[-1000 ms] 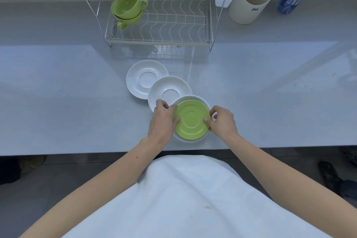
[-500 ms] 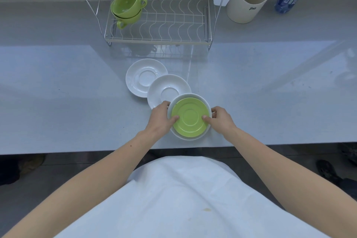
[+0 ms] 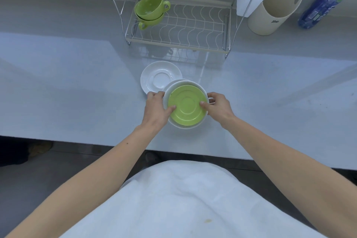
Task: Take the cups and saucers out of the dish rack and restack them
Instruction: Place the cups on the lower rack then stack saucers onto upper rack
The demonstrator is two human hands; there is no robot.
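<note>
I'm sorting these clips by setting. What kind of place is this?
Probably a kitchen-style counter, perhaps a staged one. A two-tier wire dish rack stands on a plain grey countertop and holds two green cups; a cream utensil holder and saucers are nearby.

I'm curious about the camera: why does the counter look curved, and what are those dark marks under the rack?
Head view: the wide-angle lens bows the counter edges; the glossy top mirrors the dish rack and green cups; the picture is slightly soft overall.
</note>
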